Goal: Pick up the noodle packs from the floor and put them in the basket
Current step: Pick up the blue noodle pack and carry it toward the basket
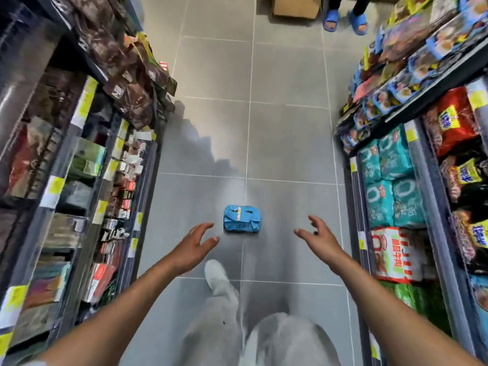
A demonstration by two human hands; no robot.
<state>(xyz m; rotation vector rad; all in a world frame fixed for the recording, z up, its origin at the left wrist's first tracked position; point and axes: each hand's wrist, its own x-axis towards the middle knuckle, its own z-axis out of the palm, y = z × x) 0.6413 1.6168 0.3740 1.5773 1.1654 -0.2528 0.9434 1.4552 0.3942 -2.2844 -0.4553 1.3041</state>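
Landmark = the crumpled blue plastic noodle pack (242, 218), lying flat on the grey tiled floor (287, 138) mid-aisle, nothing touching it.

Far left of the pack: dark metal shelving w/ brown pouches and boxed goods (87, 159), yellow price tags along the edges. Stock looks blurred, can't read it.

Just left of the pack and a bit nearer me: my left hand (192, 249), fingers (204, 226) spread wide and curved, palm facing the pack, holding nothing. I'd say it's cupped that way to catch the pack's left edge.

Below the pack, nearer me: a white shoe (215, 276) stepping fwd, grey trouser legs under it. Probably closing in so I can bend down.

Right of the pack, further off than the left one: my right hand (320, 240), fingers loosely splayed, also empty. Both hands bracket the pack w/o contact, so I judge a two-handed scoop is being set up.

Far right of the pack: shelves of teal, red and green noodle bags (390, 180).

Beyond the pack, top of the aisle: a cardboard box (295, 6) and someone's blue slippers (344, 21).

No basket in view, so I can't tell where the drop-off is.
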